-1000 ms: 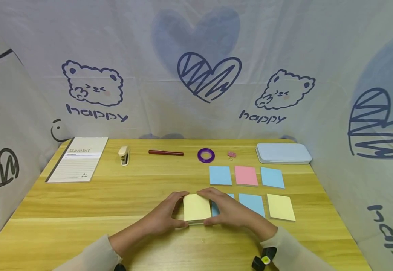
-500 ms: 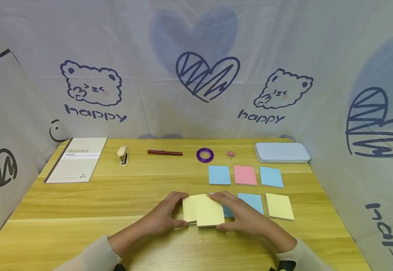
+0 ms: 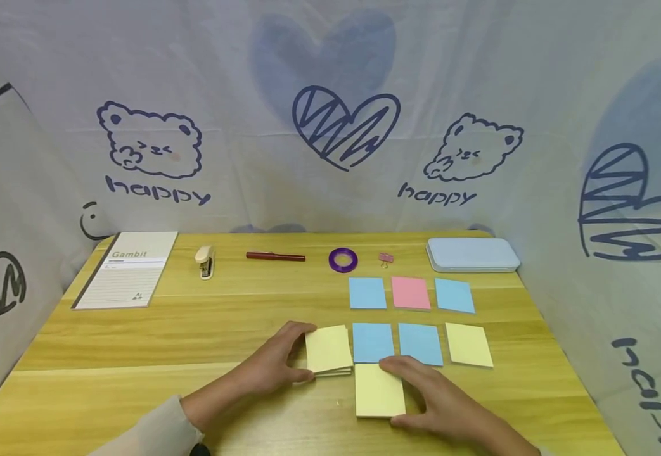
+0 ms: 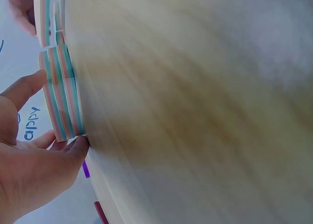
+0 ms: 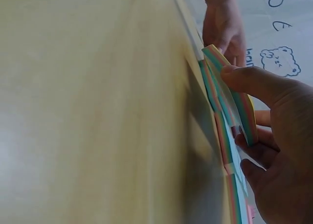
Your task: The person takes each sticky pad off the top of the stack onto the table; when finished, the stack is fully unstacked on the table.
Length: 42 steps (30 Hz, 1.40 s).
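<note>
Two hands worked at the near middle of the wooden surface. The left hand curled its thumb and fingers round the left edge of a thick sticky-note stack, clasping it; the left wrist view showed that stack's side banded in pink, teal and yellow, held between thumb and fingertip. The right hand lay just right of a separate yellow sticky-note pad, fingers bent over its far right corner and thumb at its near right corner, grasping it. In the right wrist view the thumb pressed on that pad's striped edge, which was lifted at a tilt off the wood.

The yellow pad sat just in front of and to the right of the stack, its near edge closest to the person. It was a flat, matte paper rectangle, slightly longer than wide, with its long axis running away from the person. The stack was the same shape and lay the same way, its top sheet pale yellow.

Beyond the stack, to its right, a blue note lay beside it, then another blue note and a yellow note.
</note>
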Tool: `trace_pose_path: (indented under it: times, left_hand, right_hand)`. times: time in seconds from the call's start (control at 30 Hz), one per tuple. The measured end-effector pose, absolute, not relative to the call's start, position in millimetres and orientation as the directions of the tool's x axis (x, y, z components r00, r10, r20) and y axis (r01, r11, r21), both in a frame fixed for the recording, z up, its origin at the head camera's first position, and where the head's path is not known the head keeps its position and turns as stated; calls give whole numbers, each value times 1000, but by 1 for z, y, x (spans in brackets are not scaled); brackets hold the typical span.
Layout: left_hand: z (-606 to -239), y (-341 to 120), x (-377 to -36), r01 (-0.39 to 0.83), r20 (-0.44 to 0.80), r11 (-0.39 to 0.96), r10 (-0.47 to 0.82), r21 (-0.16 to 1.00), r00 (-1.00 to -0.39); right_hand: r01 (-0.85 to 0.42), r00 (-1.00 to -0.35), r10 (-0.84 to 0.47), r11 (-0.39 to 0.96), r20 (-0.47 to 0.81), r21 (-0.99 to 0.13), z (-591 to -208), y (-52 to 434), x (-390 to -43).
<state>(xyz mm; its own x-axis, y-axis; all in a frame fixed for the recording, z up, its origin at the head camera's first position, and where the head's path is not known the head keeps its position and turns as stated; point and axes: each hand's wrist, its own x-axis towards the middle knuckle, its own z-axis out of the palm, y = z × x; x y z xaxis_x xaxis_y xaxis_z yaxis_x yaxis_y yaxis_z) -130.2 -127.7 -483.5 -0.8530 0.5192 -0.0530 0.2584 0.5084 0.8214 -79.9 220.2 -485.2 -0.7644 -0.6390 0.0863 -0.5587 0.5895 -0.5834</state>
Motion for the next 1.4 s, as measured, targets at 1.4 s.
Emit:
trace_pose_path:
  times: [1.4]
  left_hand:
    - [-485,-129,-131,253,-44,478,526,841,-849]
  right_hand:
    - [-546,-748,-661,556,65,-626,-469,187,-134]
